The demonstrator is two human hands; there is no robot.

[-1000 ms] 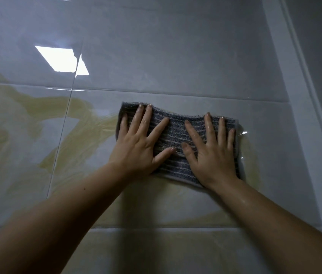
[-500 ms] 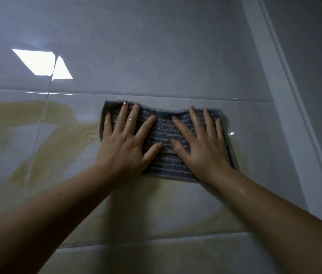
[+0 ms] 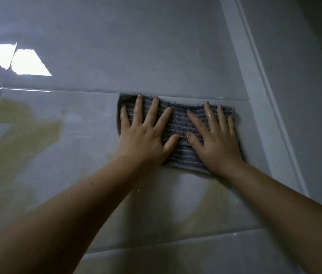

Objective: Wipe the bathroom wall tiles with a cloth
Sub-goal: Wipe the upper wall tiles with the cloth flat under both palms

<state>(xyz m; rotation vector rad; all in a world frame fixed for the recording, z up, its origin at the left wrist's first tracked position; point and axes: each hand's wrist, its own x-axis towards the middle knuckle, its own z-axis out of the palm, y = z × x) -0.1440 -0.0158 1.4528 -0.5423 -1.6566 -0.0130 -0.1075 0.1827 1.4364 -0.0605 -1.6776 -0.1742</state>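
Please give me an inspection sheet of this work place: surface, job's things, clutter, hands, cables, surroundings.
Surface: glossy tiles, yellowish patches at left and below, bright reflection upper left.
Job's things: grey striped cloth flat on the wall, top edge at a grout line.
Clutter: nothing seen.
Hands: left hand and right hand press the cloth, fingers straight and spread; no grip.
Cables: nothing seen.
Surroundings: white trim right of the cloth.

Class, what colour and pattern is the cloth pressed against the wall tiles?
The cloth is dark grey with thin, pale horizontal stripes, seen in the head view.

left hand (image 3: pixel 144 139), right hand (image 3: pixel 217 143), both hands flat, fingers spread
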